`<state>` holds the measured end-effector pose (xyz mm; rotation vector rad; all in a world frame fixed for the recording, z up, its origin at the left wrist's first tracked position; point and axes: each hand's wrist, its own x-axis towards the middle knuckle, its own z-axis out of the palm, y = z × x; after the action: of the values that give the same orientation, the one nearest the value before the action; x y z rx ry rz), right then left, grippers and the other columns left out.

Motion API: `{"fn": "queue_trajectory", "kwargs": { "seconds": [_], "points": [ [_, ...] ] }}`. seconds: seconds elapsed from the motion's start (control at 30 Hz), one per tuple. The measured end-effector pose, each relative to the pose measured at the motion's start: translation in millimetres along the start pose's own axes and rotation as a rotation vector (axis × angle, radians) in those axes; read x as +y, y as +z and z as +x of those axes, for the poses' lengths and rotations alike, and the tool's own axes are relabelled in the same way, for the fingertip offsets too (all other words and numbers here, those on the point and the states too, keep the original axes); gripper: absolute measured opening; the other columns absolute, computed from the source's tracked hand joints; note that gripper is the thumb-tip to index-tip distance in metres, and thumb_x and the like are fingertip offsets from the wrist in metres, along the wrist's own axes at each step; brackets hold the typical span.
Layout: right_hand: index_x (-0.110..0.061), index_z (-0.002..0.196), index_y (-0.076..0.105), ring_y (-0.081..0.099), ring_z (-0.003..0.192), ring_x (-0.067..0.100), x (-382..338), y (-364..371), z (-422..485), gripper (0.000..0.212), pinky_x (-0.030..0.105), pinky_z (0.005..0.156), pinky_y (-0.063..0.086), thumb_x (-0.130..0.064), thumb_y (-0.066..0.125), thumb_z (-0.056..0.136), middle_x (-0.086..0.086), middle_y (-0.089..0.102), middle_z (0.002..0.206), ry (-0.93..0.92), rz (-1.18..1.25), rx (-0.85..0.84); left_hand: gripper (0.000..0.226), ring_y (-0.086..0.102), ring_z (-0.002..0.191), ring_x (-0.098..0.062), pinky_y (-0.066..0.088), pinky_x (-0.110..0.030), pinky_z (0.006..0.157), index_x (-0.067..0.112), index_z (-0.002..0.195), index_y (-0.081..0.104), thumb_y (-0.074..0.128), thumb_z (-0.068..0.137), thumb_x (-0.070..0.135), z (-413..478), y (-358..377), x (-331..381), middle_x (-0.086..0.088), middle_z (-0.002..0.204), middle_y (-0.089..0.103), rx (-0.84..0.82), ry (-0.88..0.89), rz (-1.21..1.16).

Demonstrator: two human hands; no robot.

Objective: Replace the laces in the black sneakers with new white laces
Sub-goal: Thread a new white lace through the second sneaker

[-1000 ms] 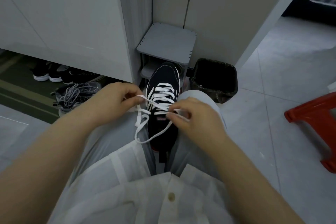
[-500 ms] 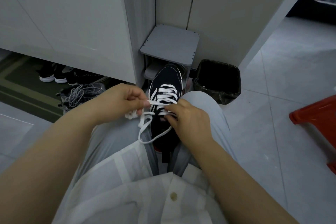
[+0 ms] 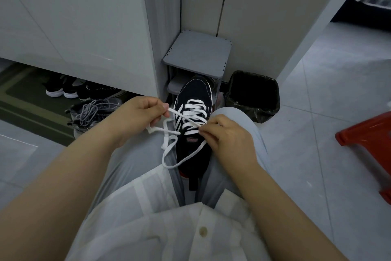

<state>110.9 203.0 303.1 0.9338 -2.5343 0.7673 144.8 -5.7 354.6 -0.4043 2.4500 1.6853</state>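
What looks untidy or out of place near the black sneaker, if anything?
The grey shoe beside the left hand has its laces loose in a tangled heap. The white lace on the black sneaker hangs in a slack loop.

Grey shelf unit (image 3: 196, 57) beside a black bin (image 3: 252, 95), red stool (image 3: 368, 133), shoes (image 3: 63, 89) under the cabinet (image 3: 74, 17).

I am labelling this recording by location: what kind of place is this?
Probably a home entryway. Pairs of dark shoes stand under a white cabinet, a small grey plastic shoe rack fills the corner, and a black lined waste bin stands beside it.
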Motion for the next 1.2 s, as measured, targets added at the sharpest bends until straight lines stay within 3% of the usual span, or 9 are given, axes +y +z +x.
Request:
{"fn": "queue_trajectory", "kwargs": {
  "seconds": [0.17, 0.27, 0.37, 0.47, 0.6, 0.7, 0.87, 1.0, 1.2],
  "points": [
    [-0.024, 0.082, 0.059, 0.059, 0.079, -0.006, -7, -45, 0, 0.013, 0.007, 0.071, 0.043, -0.013, 0.057, 0.090, -0.015, 0.068, 0.082, 0.545, 0.781, 0.040, 0.025, 0.043, 0.046, 0.003, 0.033, -0.007, 0.052, 0.016, 0.071, 0.063, 0.051, 0.092, 0.019, -1, 5, -2, 0.014, 0.052, 0.055, -0.015, 0.085, 0.071],
    [-0.012, 0.088, 0.054, 0.069, 0.089, 0.013, -16, -62, 3, 0.009, 0.028, 0.086, 0.054, -0.019, 0.050, 0.084, 0.002, 0.073, 0.085, 0.776, 1.568, 0.232, 0.018, 0.045, 0.050, 0.001, 0.035, -0.011, 0.056, 0.013, 0.078, 0.065, 0.054, 0.091, 0.021, -2, 11, -6, 0.015, 0.056, 0.058, -0.104, 0.123, 0.208],
    [-0.013, 0.082, 0.051, 0.054, 0.050, 0.008, -11, -75, 9, 0.009, 0.028, 0.063, 0.057, -0.018, 0.045, 0.085, -0.004, 0.053, 0.057, 0.793, 1.907, 0.420, 0.011, 0.057, 0.071, -0.015, 0.044, -0.028, 0.069, 0.024, 0.074, 0.063, 0.062, 0.085, 0.029, -2, 17, -17, 0.002, 0.081, 0.062, -0.115, 0.193, 0.325],
    [-0.018, 0.076, 0.049, 0.031, 0.044, 0.005, -4, -78, 11, 0.017, 0.016, 0.044, 0.031, -0.009, 0.046, 0.090, -0.009, 0.038, 0.053, 0.740, 1.535, 0.427, 0.012, 0.053, 0.085, -0.016, 0.042, -0.032, 0.082, 0.042, 0.064, 0.052, 0.054, 0.069, 0.052, -5, 19, -26, 0.010, 0.083, 0.057, -0.086, 0.277, 0.486],
    [-0.034, 0.088, 0.058, 0.053, 0.069, -0.002, -12, -47, 4, 0.006, 0.013, 0.059, 0.038, -0.037, 0.062, 0.085, -0.019, 0.059, 0.078, 0.354, 0.235, -0.182, 0.009, 0.043, 0.092, -0.016, 0.034, -0.035, 0.087, 0.044, 0.072, 0.043, 0.046, 0.069, 0.052, -9, 28, -28, 0.017, 0.082, 0.047, 0.030, 0.286, 0.554],
    [-0.029, 0.100, 0.064, 0.057, 0.085, 0.011, -12, -32, -3, 0.026, 0.021, 0.061, 0.037, -0.049, 0.057, 0.086, -0.009, 0.060, 0.094, 0.255, -0.133, -0.326, 0.016, 0.039, 0.094, -0.014, 0.029, -0.030, 0.082, 0.032, 0.093, 0.050, 0.061, 0.082, 0.030, -14, 32, -27, 0.020, 0.084, 0.045, 0.114, 0.295, 0.562],
    [-0.029, 0.070, 0.070, 0.049, 0.067, 0.004, 4, -43, -2, 0.013, 0.016, 0.057, 0.034, -0.039, 0.069, 0.078, -0.008, 0.052, 0.070, 0.478, 0.277, -0.217, 0.036, 0.046, 0.104, -0.015, 0.036, -0.036, 0.090, 0.025, 0.113, 0.053, 0.060, 0.081, 0.038, -27, 26, -32, 0.020, 0.102, 0.050, 0.136, 0.326, 0.603],
    [-0.024, 0.065, 0.068, 0.047, 0.066, -0.002, 0, -56, 3, 0.013, 0.007, 0.064, 0.036, -0.019, 0.073, 0.076, -0.006, 0.051, 0.074, 0.521, 0.613, 0.000, 0.052, 0.045, 0.111, -0.022, 0.035, -0.037, 0.094, 0.021, 0.118, 0.059, 0.067, 0.073, 0.048, -36, 20, -36, 0.013, 0.108, 0.056, 0.113, 0.339, 0.643],
    [-0.021, 0.066, 0.070, 0.052, 0.065, 0.000, -18, -36, 6, 0.029, 0.018, 0.068, 0.037, -0.019, 0.055, 0.090, -0.013, 0.061, 0.069, 0.777, 1.184, 0.007, 0.072, 0.058, 0.098, -0.029, 0.049, -0.046, 0.077, 0.029, 0.110, 0.065, 0.030, 0.071, 0.080, -35, 8, -51, 0.005, 0.113, 0.066, -0.031, 0.502, 0.976]
  ]
}}
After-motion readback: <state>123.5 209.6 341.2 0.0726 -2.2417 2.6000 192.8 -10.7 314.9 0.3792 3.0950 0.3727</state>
